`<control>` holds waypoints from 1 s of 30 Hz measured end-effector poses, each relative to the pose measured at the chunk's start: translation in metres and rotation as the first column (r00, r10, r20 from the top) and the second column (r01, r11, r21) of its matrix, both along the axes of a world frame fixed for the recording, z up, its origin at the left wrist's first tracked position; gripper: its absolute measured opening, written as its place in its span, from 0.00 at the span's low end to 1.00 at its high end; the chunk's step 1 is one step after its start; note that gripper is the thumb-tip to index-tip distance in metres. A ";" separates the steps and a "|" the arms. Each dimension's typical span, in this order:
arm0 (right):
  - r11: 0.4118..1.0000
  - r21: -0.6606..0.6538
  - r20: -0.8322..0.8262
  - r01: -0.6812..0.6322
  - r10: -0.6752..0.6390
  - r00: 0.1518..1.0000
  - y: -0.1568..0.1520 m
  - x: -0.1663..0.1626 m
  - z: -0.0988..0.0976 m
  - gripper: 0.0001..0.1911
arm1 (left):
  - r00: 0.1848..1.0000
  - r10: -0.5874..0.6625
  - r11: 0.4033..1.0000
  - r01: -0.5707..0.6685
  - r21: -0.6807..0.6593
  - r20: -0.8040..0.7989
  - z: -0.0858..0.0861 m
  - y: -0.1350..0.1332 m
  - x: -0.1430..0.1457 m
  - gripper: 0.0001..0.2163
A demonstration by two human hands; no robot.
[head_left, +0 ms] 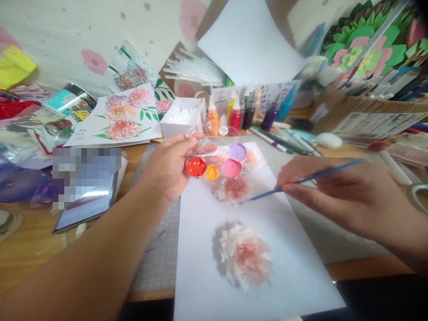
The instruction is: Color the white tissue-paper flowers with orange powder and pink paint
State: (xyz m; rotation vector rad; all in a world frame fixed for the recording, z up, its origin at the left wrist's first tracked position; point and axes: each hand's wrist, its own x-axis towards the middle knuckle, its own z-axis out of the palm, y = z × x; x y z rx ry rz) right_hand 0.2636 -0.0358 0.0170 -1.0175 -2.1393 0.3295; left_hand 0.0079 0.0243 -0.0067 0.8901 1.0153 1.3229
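My left hand [170,167] holds a clear plastic palette [217,158] above the white paper sheet [200,258]. The palette wells hold red, orange, pink and purple paint. My right hand [337,187] pinches a thin blue paintbrush [307,179], its tip pointing left toward a pink-tinted paper flower [232,189] on the sheet. A larger white paper flower with a pink centre [244,254] lies lower on the sheet.
Several paint bottles [236,117] and a white box [183,117] stand behind the sheet. Flower paintings [123,117] lie at the back left, a phone [88,207] at the left. Pens [284,138], a cardboard box [368,111] and scissors [416,191] crowd the right.
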 end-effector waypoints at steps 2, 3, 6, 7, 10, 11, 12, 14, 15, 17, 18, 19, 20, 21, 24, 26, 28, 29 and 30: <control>1.000 -0.003 0.008 -0.012 0.012 1.000 0.000 -0.002 0.000 0.03 | 1.000 -0.007 1.000 0.007 0.009 -0.007 -0.001 0.000 0.000 0.03; 1.000 -0.005 0.008 -0.019 0.019 1.000 0.000 -0.003 0.000 0.03 | 1.000 -0.009 1.000 0.009 0.011 -0.008 -0.001 0.001 -0.001 0.03; 0.999 -0.010 -0.009 -0.031 0.031 0.999 -0.001 -0.005 0.000 0.02 | 1.000 -0.007 1.000 0.007 0.007 -0.005 -0.002 0.001 -0.001 0.03; 0.999 -0.009 -0.020 -0.032 0.032 0.999 -0.002 -0.006 0.000 0.02 | 1.000 -0.006 1.000 0.006 0.003 -0.002 -0.001 0.001 -0.001 0.03; 1.000 -0.014 -0.045 -0.021 0.020 0.999 -0.002 -0.006 0.000 0.02 | 1.000 -0.004 1.000 0.004 -0.010 0.003 0.000 0.000 -0.001 0.03; 1.000 -0.020 -0.048 -0.015 0.014 0.999 -0.002 -0.006 0.000 0.02 | 1.000 -0.004 1.000 0.004 -0.011 0.001 0.000 0.000 -0.001 0.03; 1.000 -0.023 -0.047 -0.014 0.013 0.999 -0.001 -0.006 0.000 0.02 | 1.000 -0.005 1.000 0.005 -0.012 -0.002 0.000 0.000 -0.001 0.03; 0.999 -0.025 -0.040 -0.021 0.020 0.999 -0.001 -0.006 0.001 0.03 | 1.000 -0.002 1.000 0.002 -0.009 -0.011 0.000 0.000 -0.001 0.03; 0.999 -0.030 -0.035 -0.023 0.022 0.999 -0.001 -0.006 0.002 0.03 | 1.000 -0.004 1.000 0.004 -0.005 -0.015 0.000 0.000 -0.001 0.03; 0.999 -0.032 -0.041 -0.022 0.021 0.999 -0.001 -0.007 0.002 0.03 | 1.000 -0.015 1.000 0.015 0.004 -0.020 0.000 0.000 -0.002 0.03; 0.999 -0.037 -0.045 -0.017 0.015 0.999 -0.001 -0.007 0.002 0.03 | 1.000 -0.022 1.000 0.023 0.008 -0.022 -0.001 0.000 -0.002 0.03; 0.999 -0.042 -0.047 -0.007 0.005 0.999 -0.001 -0.007 0.002 0.03 | 0.999 -0.026 1.000 0.027 0.009 -0.023 -0.001 0.000 -0.002 0.03; 0.999 -0.045 -0.049 -0.002 0.000 0.999 -0.001 -0.006 0.001 0.03 | 0.999 -0.027 1.000 0.027 0.009 -0.021 -0.001 0.000 -0.002 0.03; 0.999 -0.048 -0.046 -0.002 0.000 0.999 -0.001 -0.006 0.001 0.03 | 1.000 -0.020 1.000 0.020 0.007 -0.020 0.000 0.000 -0.002 0.03; 0.998 -0.058 -0.034 -0.024 0.022 0.999 -0.001 -0.007 0.000 0.04 | 1.000 0.004 1.000 -0.004 -0.006 -0.016 0.001 0.000 0.000 0.03; 0.998 -0.063 -0.035 -0.028 0.026 0.999 -0.001 -0.007 0.000 0.05 | 1.000 0.008 1.000 -0.009 -0.015 -0.009 0.002 -0.001 0.001 0.03; 0.998 -0.063 -0.038 -0.011 0.008 0.999 0.000 -0.008 0.001 0.05 | 1.000 0.006 1.000 -0.006 -0.021 0.003 0.002 -0.001 0.001 0.02; 0.998 -0.058 -0.040 -0.004 0.002 0.999 0.000 -0.008 0.001 0.05 | 1.000 0.004 1.000 -0.004 -0.022 0.007 0.002 -0.001 0.001 0.02; 0.998 -0.055 -0.039 -0.004 0.002 0.999 0.000 -0.008 0.001 0.05 | 1.000 0.003 1.000 -0.003 -0.022 0.010 0.002 -0.001 0.000 0.02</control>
